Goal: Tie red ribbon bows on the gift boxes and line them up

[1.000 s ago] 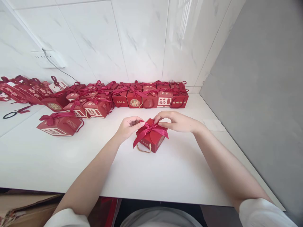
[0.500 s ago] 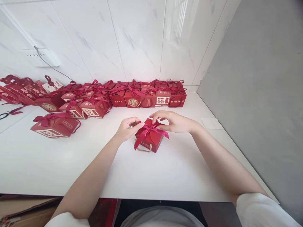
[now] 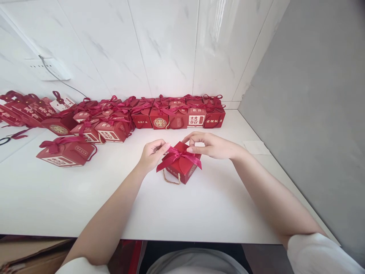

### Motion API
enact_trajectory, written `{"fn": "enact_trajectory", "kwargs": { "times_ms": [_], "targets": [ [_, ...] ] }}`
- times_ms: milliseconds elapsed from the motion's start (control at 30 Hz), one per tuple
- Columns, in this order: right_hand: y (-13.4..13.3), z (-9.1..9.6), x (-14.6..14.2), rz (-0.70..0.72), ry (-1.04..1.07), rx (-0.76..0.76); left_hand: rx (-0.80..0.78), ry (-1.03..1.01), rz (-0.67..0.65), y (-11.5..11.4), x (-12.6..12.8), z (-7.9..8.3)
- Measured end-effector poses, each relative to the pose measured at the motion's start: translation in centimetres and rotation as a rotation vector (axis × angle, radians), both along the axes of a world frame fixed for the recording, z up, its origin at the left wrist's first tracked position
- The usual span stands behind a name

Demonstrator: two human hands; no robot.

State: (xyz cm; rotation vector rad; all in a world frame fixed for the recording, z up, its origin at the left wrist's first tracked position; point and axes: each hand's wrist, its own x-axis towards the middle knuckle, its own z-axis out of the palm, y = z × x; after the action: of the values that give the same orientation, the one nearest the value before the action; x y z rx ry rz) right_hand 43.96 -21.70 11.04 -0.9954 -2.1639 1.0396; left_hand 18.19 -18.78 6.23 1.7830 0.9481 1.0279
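A small red gift box (image 3: 184,169) stands on the white table before me, with a dark pink satin ribbon (image 3: 179,154) tied in a bow over its folded lid. From its near left side hangs a twisted gold cord handle (image 3: 172,182). My left hand (image 3: 152,155) pinches the bow's left loop between thumb and fingertips. On the other side, my right hand (image 3: 213,146) has its thumb and fingers closed on the right part of the bow. The ribbon's two tails spread out to the left and right over the lid.
Rows of ribboned red boxes (image 3: 178,117) line the tiled wall. Closer on the left sits one box (image 3: 66,152) by itself. Upright red packets (image 3: 24,108) and dark scissor handles (image 3: 5,140) are at far left. A white paper piece (image 3: 256,147) lies near the grey right wall.
The box has turned slightly, showing more of its right face. The ribbon's left tail has swung outward to the left, and the bow's tails now lie more spread. Both hands remain at the bow.
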Motion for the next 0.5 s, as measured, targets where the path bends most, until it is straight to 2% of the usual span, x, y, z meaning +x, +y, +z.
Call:
{"fn": "enact_trajectory", "kwargs": {
  "times_ms": [100,200,400,500],
  "targets": [
    [0.3,-0.2,0.2,-0.085,-0.048,-0.08,0.034,-0.016,0.015,-0.1,0.0,0.2],
    [0.5,-0.3,0.3,-0.153,-0.068,-0.111,0.045,-0.019,-0.052,0.0,-0.2,0.2],
    [0.6,-0.4,0.4,0.002,-0.08,-0.148,-0.001,0.053,-0.196,0.4,-0.9,-0.1],
    [0.6,-0.4,0.5,-0.008,-0.066,-0.174,0.036,0.044,-0.263,0.5,-1.2,-0.1]
  ]
}}
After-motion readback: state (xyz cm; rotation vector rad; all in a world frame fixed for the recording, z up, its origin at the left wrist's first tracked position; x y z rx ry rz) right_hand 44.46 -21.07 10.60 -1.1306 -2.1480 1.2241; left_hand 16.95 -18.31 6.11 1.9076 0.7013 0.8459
